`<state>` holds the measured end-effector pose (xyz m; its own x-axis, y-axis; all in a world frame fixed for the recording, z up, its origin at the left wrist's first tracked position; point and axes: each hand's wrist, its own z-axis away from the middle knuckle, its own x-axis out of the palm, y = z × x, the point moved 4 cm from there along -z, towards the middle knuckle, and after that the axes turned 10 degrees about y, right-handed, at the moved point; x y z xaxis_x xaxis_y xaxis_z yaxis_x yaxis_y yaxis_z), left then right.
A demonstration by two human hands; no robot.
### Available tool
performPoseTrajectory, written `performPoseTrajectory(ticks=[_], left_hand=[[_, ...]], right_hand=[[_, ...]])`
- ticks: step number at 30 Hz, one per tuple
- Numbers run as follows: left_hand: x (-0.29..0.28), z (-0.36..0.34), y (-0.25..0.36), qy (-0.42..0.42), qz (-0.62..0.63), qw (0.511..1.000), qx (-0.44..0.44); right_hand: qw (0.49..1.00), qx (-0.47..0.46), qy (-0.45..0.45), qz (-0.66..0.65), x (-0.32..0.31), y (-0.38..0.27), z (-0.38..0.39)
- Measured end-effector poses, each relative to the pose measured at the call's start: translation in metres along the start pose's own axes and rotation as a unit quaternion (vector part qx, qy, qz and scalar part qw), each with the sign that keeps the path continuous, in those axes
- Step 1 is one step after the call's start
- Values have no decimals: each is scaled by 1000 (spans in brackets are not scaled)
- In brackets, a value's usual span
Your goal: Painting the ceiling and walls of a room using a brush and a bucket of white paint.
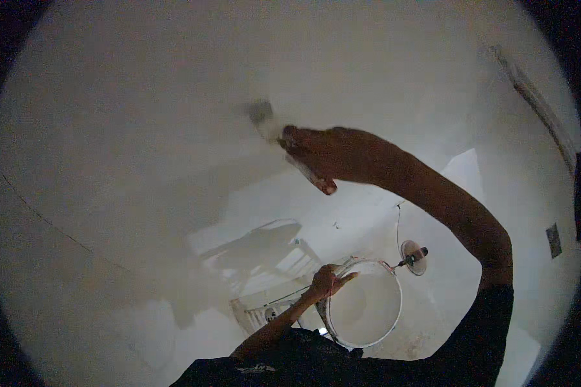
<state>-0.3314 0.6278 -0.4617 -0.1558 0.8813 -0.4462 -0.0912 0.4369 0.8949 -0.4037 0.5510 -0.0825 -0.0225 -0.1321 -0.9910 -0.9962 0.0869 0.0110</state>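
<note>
My right hand [313, 149] is raised at the end of a bent arm, its fingers closed round a paintbrush [266, 126]. The dark bristle end lies against or close to the pale wall surface [142, 97] and is blurred. The brush handle comes out below my palm. Low in the head view, my left hand [326, 282] grips the rim of a round white bucket [398, 309] held near my body. Its fingers reach over the edge into the bucket. Pale stuff, probably paint, shows inside, but its level is hard to tell.
A lamp with a round disc [414, 258] hangs on a thin wire right of the bucket. Behind my left forearm stands a pale slatted frame [245, 316]. A dark rectangular plate [553, 240] sits on the right wall. A long rough strip [536, 97] runs along the upper right.
</note>
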Motion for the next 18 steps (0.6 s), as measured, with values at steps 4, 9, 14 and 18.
performPoseTrajectory(ticks=[4,9,14,18], left_hand=[[8,-2,-13,27,-22,999,-22],[2,3,-9,53,-6,998,22],[-15,9,18,49,-5,999,-1],[-4,3,1,46,-12,998,33]], right_hand=[[974,160,-10,-163,-27,-5,-3],[950,-92,281,97,-91,-21,-20],[983,77,135,103,-95,-33,-42],[967,-129,220,-3,-29,-28,-53]])
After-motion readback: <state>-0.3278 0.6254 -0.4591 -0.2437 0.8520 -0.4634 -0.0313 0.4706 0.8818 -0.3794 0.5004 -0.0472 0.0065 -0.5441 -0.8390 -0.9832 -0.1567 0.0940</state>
